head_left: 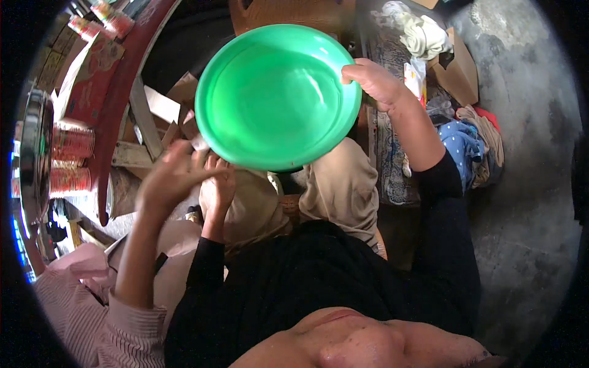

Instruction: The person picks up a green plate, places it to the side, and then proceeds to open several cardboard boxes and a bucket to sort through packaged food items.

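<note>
A large green plastic basin [264,104] is held up over my knees, and no contents show inside it. At its right rim my right hand [375,83] is closed, thumb over the edge and the other fingers mostly hidden underneath. My left hand [218,187] is closed just below the basin's lower left rim; its fingertips are partly covered, so what it grips is unclear. In front of it, another person's hand [169,178] reaches in from a pink striped sleeve, smeared by motion. A small pale thing [200,143] is by that person's fingertips.
A red wooden table [126,76] on the left bears stacks of red-patterned round containers [72,141]. Cardboard pieces [184,92] lie under its edge. To the right are a patterned bench [392,165], an open cardboard box [457,70] and piled clothes [472,144] on grey floor.
</note>
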Motion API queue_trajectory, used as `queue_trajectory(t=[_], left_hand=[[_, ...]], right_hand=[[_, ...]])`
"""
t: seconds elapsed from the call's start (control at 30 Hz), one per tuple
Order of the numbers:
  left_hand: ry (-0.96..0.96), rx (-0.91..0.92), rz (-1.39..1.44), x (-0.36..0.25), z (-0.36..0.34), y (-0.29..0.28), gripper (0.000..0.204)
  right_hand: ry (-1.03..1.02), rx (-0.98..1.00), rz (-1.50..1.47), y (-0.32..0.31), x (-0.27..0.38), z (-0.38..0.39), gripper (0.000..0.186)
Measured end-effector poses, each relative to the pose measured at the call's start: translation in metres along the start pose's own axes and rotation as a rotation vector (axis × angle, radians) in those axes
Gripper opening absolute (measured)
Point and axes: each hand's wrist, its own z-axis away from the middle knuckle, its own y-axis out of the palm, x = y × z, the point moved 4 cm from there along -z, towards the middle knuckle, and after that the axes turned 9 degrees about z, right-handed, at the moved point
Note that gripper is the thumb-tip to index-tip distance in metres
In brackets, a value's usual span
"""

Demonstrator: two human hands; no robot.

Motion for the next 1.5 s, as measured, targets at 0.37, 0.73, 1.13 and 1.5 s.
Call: queue_trajectory(t=[0.37, 0.73, 1.13, 1.5], left_hand=[[-0.266, -0.483, 0.819, -0.03, -0.065, 0.108, 0.025], [-0.155, -0.398, 0.53, 0.014, -0.106, 0.156, 0.023], [-0.346, -0.108, 0.492, 0.052, -0.107, 0.25, 0.03], [-0.431, -0.001, 0.472, 0.055, -0.096, 0.272, 0.032]], right_hand=[[0.057, -0.494, -0.354, -0.08, -0.149, 0.017, 0.03], [0.115, -0.975, -0.35, -0.144, -0.254, 0.19, 0.024], [0.429, -1.488, -0.596, -0.068, -0.365, 0.485, 0.018], [0.592, -1.453, -1.062, 0.05, -0.534, 0.573, 0.046]])
